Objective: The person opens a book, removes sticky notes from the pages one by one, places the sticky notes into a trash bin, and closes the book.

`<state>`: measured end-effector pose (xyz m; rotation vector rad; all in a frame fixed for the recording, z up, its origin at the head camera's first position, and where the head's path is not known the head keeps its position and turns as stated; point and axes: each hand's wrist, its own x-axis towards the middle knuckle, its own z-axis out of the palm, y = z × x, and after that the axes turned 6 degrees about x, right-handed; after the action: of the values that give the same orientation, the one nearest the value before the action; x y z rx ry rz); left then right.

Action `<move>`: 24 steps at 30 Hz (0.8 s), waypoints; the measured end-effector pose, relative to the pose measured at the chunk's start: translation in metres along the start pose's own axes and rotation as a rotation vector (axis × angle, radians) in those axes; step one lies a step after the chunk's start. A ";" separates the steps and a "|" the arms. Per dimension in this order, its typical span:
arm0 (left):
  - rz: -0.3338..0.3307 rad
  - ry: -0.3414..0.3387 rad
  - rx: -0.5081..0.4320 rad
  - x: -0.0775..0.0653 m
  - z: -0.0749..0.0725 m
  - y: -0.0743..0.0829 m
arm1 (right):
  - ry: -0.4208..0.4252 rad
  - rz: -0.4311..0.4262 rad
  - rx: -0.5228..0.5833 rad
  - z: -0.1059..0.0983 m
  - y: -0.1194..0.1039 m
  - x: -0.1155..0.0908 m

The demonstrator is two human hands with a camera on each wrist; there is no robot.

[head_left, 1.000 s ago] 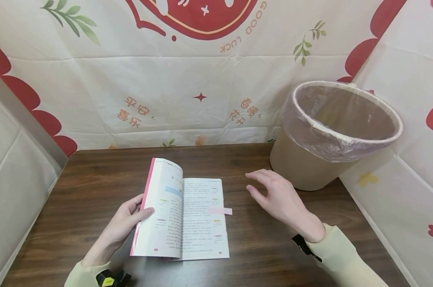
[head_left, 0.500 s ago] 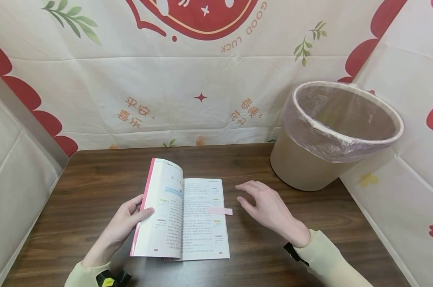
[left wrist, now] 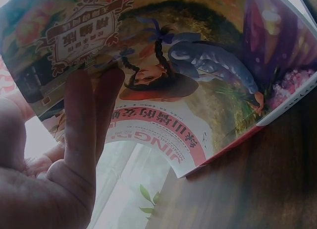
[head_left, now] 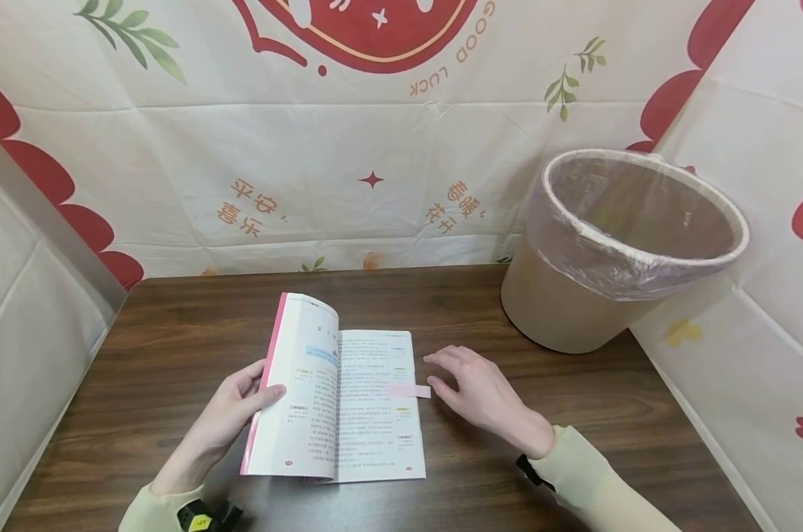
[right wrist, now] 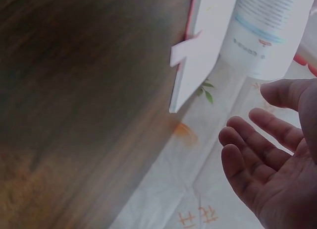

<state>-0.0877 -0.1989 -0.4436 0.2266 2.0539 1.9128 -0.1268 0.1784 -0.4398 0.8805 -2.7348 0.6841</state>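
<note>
An opened book (head_left: 374,428) lies on the wooden table, its left half lifted at a slant. My left hand (head_left: 231,403) grips that half by its outer edge, thumb over the page and fingers behind. In the left wrist view, those fingers lie against the illustrated cover (left wrist: 198,65). A pale pink paper strip (head_left: 409,391) lies across the right page and sticks out past its edge. Just right of the strip is my right hand (head_left: 484,391), fingers loosely bent and holding nothing. The right wrist view shows the strip (right wrist: 184,51) apart from the fingertips.
A beige trash bin (head_left: 561,310) with a clear plastic liner stands at the table's back right. Behind the wooden table (head_left: 195,318) hangs a white patterned cloth (head_left: 308,148), and more pale cloth covers both sides.
My right hand has moved left, from near the bin toward the book's right edge and the pink strip. The left hand and the book have stayed put.
</note>
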 end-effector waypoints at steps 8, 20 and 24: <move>0.000 -0.008 -0.003 0.000 0.000 0.001 | -0.050 -0.019 0.002 0.013 0.002 -0.001; 0.005 -0.019 -0.012 0.001 0.000 0.000 | -0.137 -0.107 -0.026 0.032 0.007 -0.001; 0.010 -0.025 -0.017 0.000 0.000 0.001 | -0.155 -0.120 -0.040 0.034 0.008 -0.001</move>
<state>-0.0881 -0.1986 -0.4431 0.2551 2.0230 1.9232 -0.1320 0.1683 -0.4727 1.1220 -2.7893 0.5582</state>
